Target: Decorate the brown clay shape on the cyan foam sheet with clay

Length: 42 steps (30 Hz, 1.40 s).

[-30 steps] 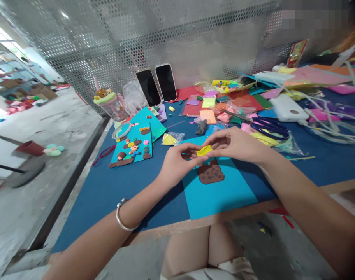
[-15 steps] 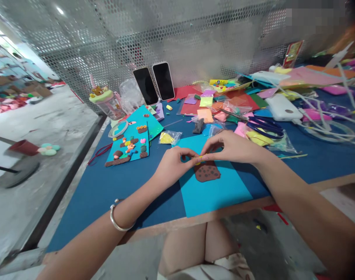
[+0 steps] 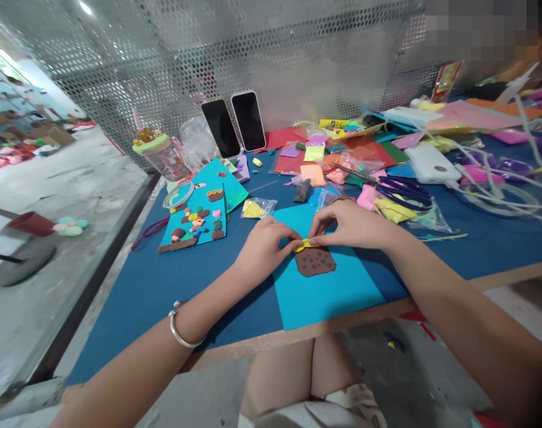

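A small yellow clay piece point(image 3: 305, 244) lies flat against the top edge of a brown dotted clay shape point(image 3: 315, 261) on a light blue sheet point(image 3: 328, 291). My left hand point(image 3: 264, 246) pinches the yellow piece's left end. My right hand point(image 3: 351, 224) presses on its right end with the fingertips. Both hands rest low on the sheet, close together, and they hide much of the yellow piece.
A finished blue card with clay figures point(image 3: 195, 223) lies to the left, near a bagged yellow lump point(image 3: 255, 209). Blue scissors point(image 3: 405, 191), coloured foam scraps, two phones point(image 3: 233, 125), a white power bank point(image 3: 431, 163) and cables crowd the back and right. The table's wooden edge point(image 3: 342, 324) runs near me.
Both hands have come down from just above the sheet, bringing the yellow piece onto the top of the brown shape. The view has shifted slightly.
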{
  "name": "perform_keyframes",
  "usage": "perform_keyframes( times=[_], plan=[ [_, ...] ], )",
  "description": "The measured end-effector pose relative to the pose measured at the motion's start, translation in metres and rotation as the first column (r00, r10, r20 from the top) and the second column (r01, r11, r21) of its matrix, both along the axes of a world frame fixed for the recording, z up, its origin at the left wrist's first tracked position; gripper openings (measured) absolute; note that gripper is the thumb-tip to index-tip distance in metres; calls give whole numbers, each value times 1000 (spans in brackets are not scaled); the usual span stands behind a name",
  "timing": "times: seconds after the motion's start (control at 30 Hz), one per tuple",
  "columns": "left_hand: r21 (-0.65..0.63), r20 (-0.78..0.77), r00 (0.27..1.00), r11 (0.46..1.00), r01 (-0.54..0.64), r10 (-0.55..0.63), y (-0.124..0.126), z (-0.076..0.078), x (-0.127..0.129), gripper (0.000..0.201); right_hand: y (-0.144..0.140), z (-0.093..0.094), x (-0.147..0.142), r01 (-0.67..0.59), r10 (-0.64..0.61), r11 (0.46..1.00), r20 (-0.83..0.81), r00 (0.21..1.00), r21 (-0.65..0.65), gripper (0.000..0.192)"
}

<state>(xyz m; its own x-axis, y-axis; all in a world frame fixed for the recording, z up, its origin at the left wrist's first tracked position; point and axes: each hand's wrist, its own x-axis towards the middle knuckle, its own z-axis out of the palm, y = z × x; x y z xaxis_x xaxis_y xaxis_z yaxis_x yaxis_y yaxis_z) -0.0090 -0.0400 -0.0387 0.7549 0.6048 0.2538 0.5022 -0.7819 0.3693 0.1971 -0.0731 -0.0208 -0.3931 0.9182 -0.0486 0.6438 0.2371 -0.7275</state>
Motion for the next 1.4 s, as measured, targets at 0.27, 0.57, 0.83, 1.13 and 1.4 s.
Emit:
perform_keyframes(
  times=[0.27, 0.57, 0.83, 1.13, 1.4],
  plan=[
    [443, -135, 990, 891, 100, -43, -16, -1, -10, 23, 0, 0, -2, 5, -6, 1000, 37, 999, 25, 8],
    [387, -172, 984, 915, 117, -53, -39, -1, -20, 24, 0, 0, -4, 41, -43, 999, 73, 996, 33, 10],
    [385, -118, 992, 919, 88, -45, -44, -2, -22, 31, 2, -2, -2, 49, -52, 998, 78, 996, 46, 9],
    [361, -224, 973, 923, 135, -55, -43, -6, -24, 43, 4, -3, -2, 46, -50, 998, 98, 994, 35, 12],
    [344, -187, 982, 936, 75, -10, -43, -4, -20, 38, 6, -6, 2, 12, -14, 1000, 88, 996, 21, 14]
  ],
)
